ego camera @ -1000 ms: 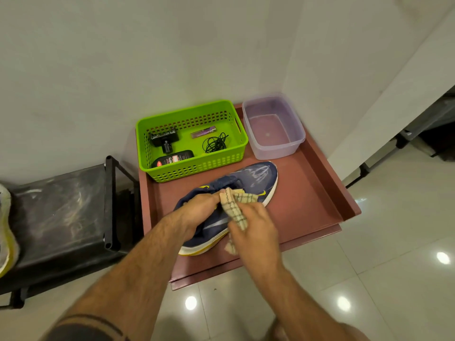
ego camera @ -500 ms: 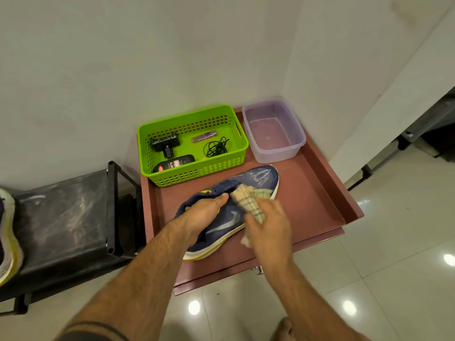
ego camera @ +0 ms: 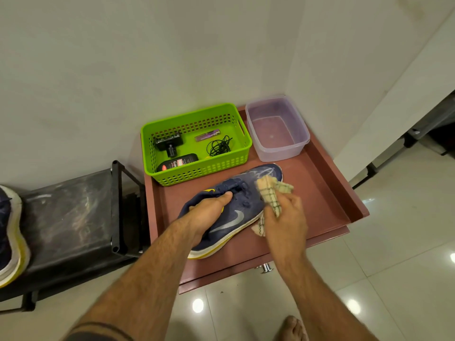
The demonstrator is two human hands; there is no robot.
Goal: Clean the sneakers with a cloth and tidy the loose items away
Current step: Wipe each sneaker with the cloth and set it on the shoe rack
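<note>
While the left hand (ego camera: 209,212) grips the collar of the navy sneaker (ego camera: 236,212) lying on the reddish-brown tray (ego camera: 327,193), the right hand (ego camera: 285,215) holds a checked cloth (ego camera: 269,193) bunched against the shoe's toe. Behind the sneaker stand a green basket (ego camera: 197,168) and a clear tub (ego camera: 278,129).
</note>
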